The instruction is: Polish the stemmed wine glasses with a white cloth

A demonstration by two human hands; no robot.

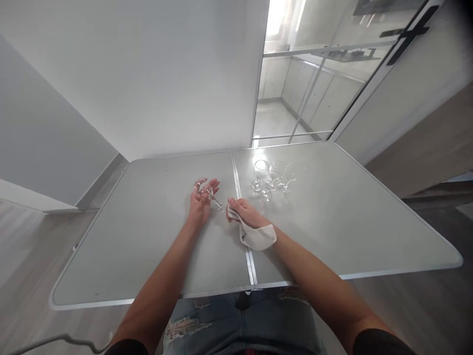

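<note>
My left hand [201, 202] is closed around the bowl of a clear stemmed wine glass [215, 199], above the left half of the table. The glass lies tilted, its stem and foot pointing right and toward me. Close to that foot, my right hand [244, 211] grips a white cloth [258, 237]. The cloth's loose part hangs below the wrist, over the table's centre seam. Beyond my right hand stand several more clear stemmed glasses [260, 170], grouped together; glare blurs their outlines.
The pale folding table [332, 222] has a metal-edged seam [236, 175] down its middle. A white wall [177, 88] rises behind it. At the back right is a glass-paned door [314, 84] with a black handle [410, 34]. A grey cable [66, 338] runs at the lower left.
</note>
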